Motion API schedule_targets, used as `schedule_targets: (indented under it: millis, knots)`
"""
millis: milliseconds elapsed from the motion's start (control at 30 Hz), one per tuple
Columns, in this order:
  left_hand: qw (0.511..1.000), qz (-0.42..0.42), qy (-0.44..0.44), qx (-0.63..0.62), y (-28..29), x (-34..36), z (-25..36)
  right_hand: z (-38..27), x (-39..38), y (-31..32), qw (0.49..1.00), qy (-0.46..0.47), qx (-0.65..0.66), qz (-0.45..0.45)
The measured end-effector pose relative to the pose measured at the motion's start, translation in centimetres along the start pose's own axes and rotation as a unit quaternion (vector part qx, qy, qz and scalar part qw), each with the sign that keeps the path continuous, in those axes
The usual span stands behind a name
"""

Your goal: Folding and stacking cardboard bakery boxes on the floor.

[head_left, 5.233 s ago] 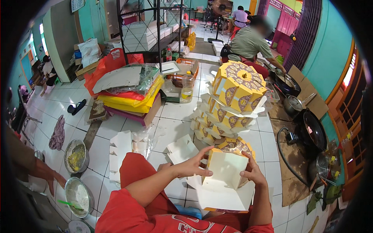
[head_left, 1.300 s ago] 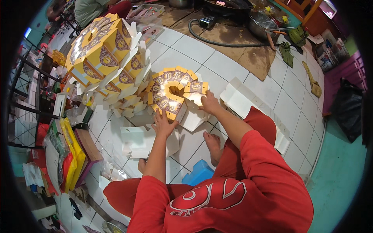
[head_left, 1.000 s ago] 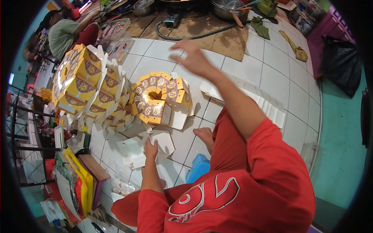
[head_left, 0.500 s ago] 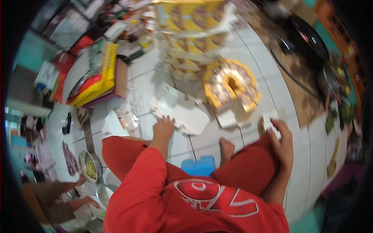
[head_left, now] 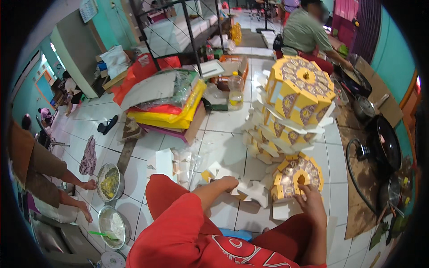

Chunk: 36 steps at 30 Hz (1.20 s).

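My left hand [head_left: 229, 183] is closed at a partly folded carton [head_left: 252, 192], white inside with bits of yellow, lying on the tiles ahead of my knees. Its fingertips are mostly hidden. My right hand [head_left: 311, 203] reaches over the near right side of a ring of yellow and brown wedge-shaped boxes [head_left: 290, 172]. Its fingers are apart, the tips by the boxes near the ring's central hole, and no held thing shows. A white box flap [head_left: 286, 210] juts from the ring toward me. Behind stands a tall stack of similar box rings [head_left: 295, 96].
White carton pieces [head_left: 165, 163] lie beside my left knee. Further left are two metal bowls [head_left: 121, 178] and another person's legs [head_left: 73, 178]. A pile of packaging [head_left: 170, 105] and an oil bottle [head_left: 235, 91] stand ahead. Right is a black wok [head_left: 385, 140]; a person [head_left: 304, 35] works beyond.
The view has tilted up, showing more of the room. My right hand has left a small white piece by my right knee and come to the box ring. My left hand's fingers have curled.
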<state>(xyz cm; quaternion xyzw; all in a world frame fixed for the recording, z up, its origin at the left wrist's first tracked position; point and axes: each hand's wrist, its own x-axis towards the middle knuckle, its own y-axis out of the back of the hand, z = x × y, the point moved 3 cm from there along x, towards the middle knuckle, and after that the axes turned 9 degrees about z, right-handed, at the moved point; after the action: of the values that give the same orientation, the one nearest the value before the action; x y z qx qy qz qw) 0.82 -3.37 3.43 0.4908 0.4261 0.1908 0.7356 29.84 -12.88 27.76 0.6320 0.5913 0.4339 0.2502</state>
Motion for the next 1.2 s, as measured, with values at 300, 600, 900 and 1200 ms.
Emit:
schedule_targets:
  millis: [300, 600, 900, 1200]
  knots:
    - [0.922, 0.112, -0.039, -0.369, 15.4, -10.4, 0.8, -11.6, 5.6, -11.1, 0.953, 0.267, 0.116, -0.087]
    - [0.791, 0.148, 0.033, -0.592, 13.5, -15.5, 2.1, -12.0, 1.9, -13.9, 0.915, 0.373, -0.029, -0.150]
    - [0.891, 0.450, -0.051, -0.013, 16.4, -21.6, 4.1, -11.7, 2.9, -14.3, 0.928, 0.345, -0.065, -0.124]
    - [0.894, 0.444, -0.049, -0.033, 18.4, -18.5, 1.9, -14.0, 7.7, -7.1, 0.965, 0.209, 0.074, -0.143]
